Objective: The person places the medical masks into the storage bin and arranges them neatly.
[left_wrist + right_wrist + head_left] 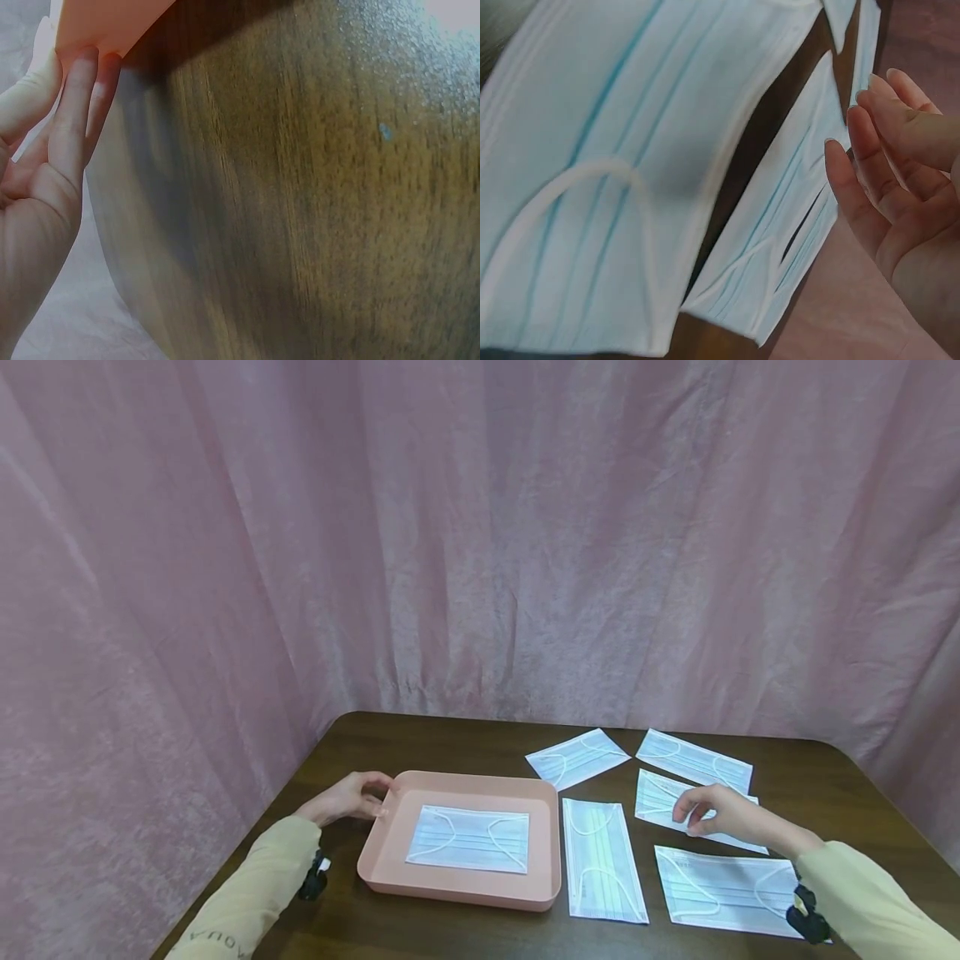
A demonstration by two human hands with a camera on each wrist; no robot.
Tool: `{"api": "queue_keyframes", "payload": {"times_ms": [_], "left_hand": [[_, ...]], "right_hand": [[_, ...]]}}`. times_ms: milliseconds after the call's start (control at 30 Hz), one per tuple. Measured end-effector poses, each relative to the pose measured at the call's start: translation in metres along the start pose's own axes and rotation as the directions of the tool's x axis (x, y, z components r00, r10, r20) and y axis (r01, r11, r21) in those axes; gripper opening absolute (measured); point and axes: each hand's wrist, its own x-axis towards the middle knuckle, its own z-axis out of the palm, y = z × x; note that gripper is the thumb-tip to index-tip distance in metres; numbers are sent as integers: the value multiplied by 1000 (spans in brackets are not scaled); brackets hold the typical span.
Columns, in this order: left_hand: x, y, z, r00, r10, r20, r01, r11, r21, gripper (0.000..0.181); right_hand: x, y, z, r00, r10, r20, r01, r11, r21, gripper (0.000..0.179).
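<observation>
At the tray's left end, my left hand (pixel 351 798) grips the rim of the pink tray (pixel 480 789). In the left wrist view, the fingers (pixel 71 127) press the outside of the tray wall (pixel 112 26), with the thumb on the other side. A light blue face mask (pixel 468 841) with white ear loops lies flat inside the tray. My right hand (pixel 722 814) hovers over a mask (pixel 658 795) on the table's right side, partly covering it in the head view. Its fingers are loosely bent, with nothing between them in the right wrist view (pixel 900 165).
An upright mask (pixel 603 860) lies just right of the tray. Two more, a left one (pixel 577 758) and a right one (pixel 693 760), lie near the back edge. A near mask (pixel 727 893) sits by the right sleeve. Pink curtain (pixel 480 543) hangs behind the brown table (pixel 442 743).
</observation>
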Motion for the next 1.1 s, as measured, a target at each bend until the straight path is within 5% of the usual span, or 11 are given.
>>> {"api": "queue_keyframes", "payload": {"times_ms": [433,867,1100], "left_hand": [[1,-1,2,1000,-12,-4,12,1000,-10,45],[1,-1,3,999,-29,-19,29,999,16,45],[1,0,2,999,-28,-22,28,999,18,46]], "right_hand": [[-39,25,-6,999,-1,44,2,1000,-29,17],[-78,50,-21,983,184,-18,-185,978,-96,21],[-87,56,-21,981,190,-38,-193,975,-111,20]]}}
